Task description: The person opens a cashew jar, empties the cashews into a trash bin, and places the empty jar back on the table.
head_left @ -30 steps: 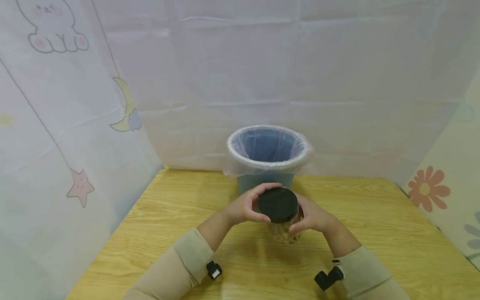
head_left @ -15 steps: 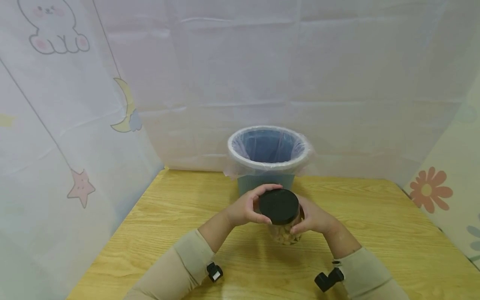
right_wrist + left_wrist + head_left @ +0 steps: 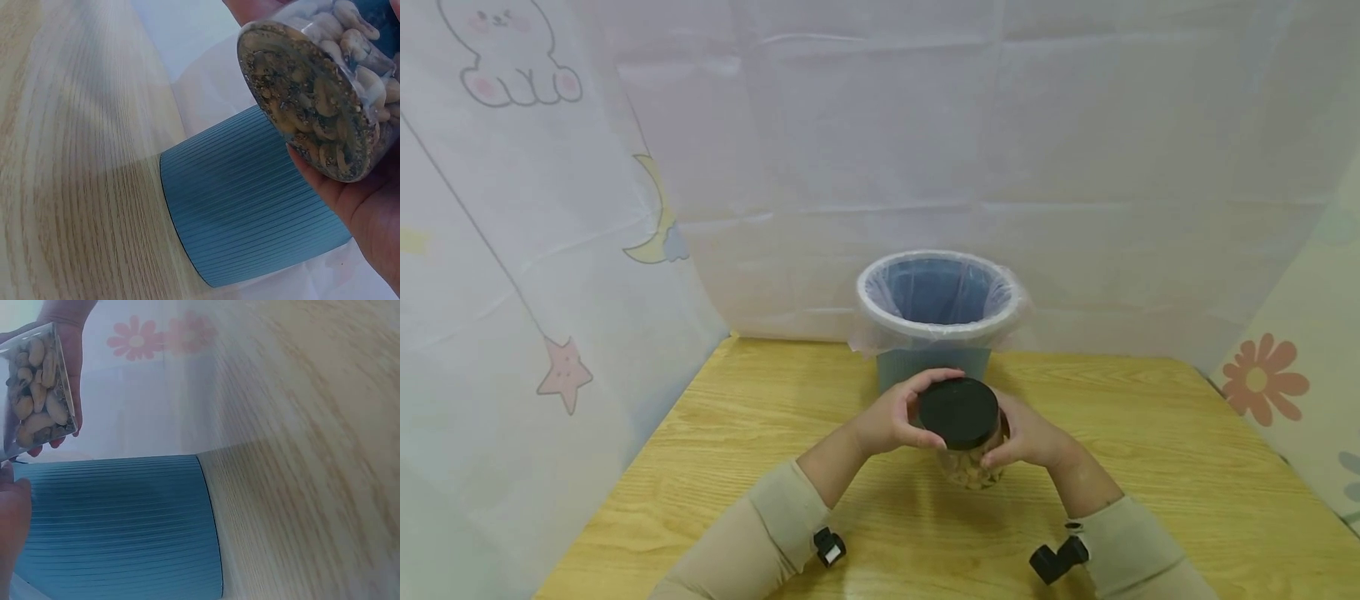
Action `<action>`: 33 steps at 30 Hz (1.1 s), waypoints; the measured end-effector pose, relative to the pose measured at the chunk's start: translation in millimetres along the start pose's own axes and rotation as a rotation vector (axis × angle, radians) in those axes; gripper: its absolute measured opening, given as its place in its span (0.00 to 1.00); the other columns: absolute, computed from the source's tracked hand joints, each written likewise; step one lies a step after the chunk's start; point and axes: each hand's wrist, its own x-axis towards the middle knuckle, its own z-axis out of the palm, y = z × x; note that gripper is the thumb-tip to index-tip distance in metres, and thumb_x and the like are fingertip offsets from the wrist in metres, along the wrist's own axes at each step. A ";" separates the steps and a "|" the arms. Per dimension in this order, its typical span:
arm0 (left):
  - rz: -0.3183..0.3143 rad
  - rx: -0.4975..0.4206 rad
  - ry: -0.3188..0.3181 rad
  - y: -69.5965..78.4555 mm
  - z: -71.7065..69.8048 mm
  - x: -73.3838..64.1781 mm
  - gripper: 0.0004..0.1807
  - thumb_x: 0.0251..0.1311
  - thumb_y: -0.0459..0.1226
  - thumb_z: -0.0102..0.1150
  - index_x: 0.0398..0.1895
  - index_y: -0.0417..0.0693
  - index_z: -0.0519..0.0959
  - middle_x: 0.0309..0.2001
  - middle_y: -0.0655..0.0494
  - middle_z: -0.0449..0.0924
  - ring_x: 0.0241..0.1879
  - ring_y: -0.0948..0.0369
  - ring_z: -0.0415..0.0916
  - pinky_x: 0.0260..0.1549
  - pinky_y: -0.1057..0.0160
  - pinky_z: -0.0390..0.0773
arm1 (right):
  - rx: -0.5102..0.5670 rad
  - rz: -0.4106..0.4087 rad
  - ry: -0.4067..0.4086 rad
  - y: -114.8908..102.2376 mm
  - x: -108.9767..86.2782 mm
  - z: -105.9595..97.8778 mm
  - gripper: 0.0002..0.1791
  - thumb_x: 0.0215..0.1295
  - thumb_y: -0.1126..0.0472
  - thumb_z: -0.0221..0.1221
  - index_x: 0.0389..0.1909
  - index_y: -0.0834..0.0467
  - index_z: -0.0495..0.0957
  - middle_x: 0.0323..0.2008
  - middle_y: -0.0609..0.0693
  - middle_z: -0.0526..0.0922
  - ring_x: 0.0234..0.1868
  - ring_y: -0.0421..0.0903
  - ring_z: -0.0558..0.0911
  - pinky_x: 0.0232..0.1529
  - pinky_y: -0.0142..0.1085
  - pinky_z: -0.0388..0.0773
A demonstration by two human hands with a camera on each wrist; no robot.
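A clear plastic jar with a black lid is held up over the table in front of the bin. Pale, curved nuts fill its lower part; in the right wrist view dark crumbs cover the jar's base. My left hand grips the lid from the left, thumb at the near edge and fingers round the far side. From the right, my right hand holds the jar's body, its thumb on the front. The right hand's other fingers are hidden behind the jar in the head view.
Behind the jar stands a blue ribbed bin with a white rim and a clear pinkish liner. The wooden table ends at a pale cloth wall. Wrist cameras sit on both sleeves.
The hands and the jar stay almost in place, the left hand on the lid and the right on the body. The view shifts only slightly.
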 end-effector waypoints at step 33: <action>0.000 0.049 0.098 -2.1 2.6 -5.5 0.48 0.48 0.46 0.68 0.66 0.32 0.54 0.59 0.35 0.61 0.57 0.60 0.65 0.57 0.62 0.65 | -0.120 0.118 0.104 -3.2 -0.3 6.0 0.45 0.44 0.65 0.70 0.65 0.60 0.58 0.57 0.51 0.69 0.56 0.44 0.71 0.55 0.34 0.68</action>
